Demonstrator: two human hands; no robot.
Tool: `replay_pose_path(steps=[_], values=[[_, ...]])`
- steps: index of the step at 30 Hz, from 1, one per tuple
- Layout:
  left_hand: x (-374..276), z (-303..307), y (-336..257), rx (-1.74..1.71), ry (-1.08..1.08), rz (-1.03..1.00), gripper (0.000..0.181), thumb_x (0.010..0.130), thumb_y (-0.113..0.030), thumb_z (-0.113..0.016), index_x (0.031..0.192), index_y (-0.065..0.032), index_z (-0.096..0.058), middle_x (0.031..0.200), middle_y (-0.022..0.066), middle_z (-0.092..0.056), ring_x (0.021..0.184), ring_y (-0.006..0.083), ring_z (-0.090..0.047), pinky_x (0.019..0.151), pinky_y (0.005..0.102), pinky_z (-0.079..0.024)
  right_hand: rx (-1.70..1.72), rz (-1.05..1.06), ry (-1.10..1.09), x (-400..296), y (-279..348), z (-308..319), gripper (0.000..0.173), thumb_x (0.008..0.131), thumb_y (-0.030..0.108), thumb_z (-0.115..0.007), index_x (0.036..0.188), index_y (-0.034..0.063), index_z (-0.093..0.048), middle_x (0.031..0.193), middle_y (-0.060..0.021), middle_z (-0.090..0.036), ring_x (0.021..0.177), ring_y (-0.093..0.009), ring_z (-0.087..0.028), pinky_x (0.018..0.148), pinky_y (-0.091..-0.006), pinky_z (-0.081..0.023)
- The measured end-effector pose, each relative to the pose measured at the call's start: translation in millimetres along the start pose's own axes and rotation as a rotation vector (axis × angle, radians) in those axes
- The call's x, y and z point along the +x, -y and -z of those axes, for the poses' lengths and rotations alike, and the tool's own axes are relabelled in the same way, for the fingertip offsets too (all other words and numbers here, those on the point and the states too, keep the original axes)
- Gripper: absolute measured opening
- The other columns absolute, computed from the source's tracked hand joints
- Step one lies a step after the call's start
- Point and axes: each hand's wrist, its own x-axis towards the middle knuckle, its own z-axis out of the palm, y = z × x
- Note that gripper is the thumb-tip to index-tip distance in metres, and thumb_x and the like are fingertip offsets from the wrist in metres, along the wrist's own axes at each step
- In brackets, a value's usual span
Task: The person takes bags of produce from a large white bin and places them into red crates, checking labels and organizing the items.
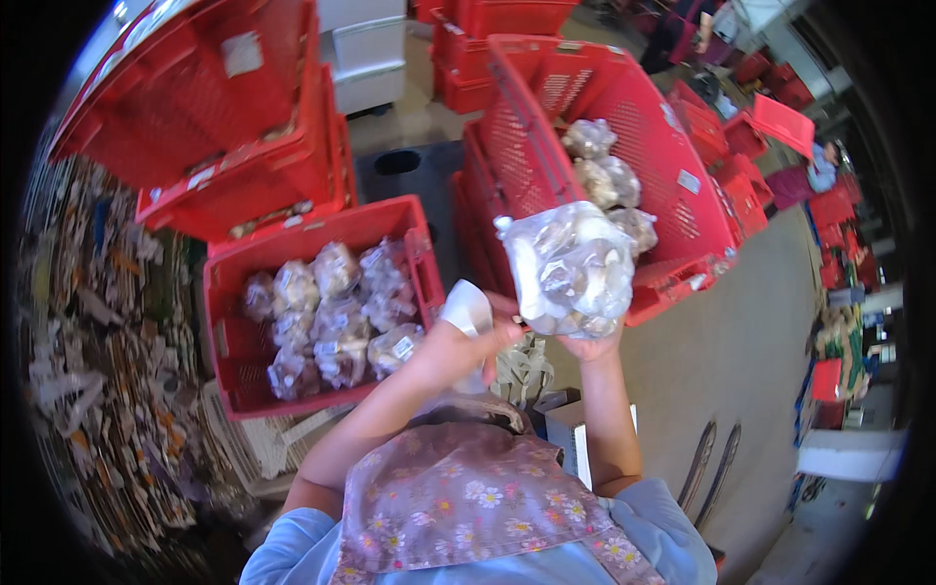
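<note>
My right hand (594, 345) supports a clear plastic bag of mushrooms (574, 274) from below, its palm mostly hidden by the bag. My left hand (457, 347) grips a white paper strip (468, 307), which looks like label backing; its fingertips come close to the bag's left side. Behind the bag, a tilted red plastic crate (691, 131) contains several similar bags (591, 139). To the left, a lower red crate (223, 358) has several mushroom bags (340, 318) in it, some bearing white labels.
Stacked red crates (241, 175) rise at the far left, beside piled flattened cardboard (124, 351). White boxes (369, 66) stand at the back. A cardboard box (567, 424) is near my waist. Pallet-jack forks (709, 468) lie on the floor at right. Another person (820, 172) is farther right.
</note>
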Motion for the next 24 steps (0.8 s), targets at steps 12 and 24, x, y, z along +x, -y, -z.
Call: replay_pose_path(steps=[12,24], values=[[-149.3,85.0,62.2,0.517,0.076,0.206,0.024,0.086,-0.028,-0.063,0.095,-0.0055,-0.062,0.088,0.0118,-0.065,0.081,0.024,-0.062,0.074,0.0358,-0.047,-0.214,-0.396,-0.176,41.4,-109.5,17.0,0.068,0.078,0.04,-0.063,0.136,0.0128,-0.039,0.138,-0.0138,-0.042,0.125,-0.035,-0.041,0.101,-0.0565,-0.036],[-202.4,110.0,61.2,0.688,-0.009,0.209,0.026,0.084,-0.031,-0.064,0.094,-0.007,-0.066,0.087,0.013,-0.066,0.082,0.0302,-0.062,0.072,0.0397,-0.047,-0.417,-0.592,-0.368,93.3,-233.6,56.5,0.059,0.083,0.038,-0.052,0.135,0.0123,-0.041,0.137,-0.0115,-0.045,0.127,-0.036,-0.04,0.103,-0.0595,-0.029]])
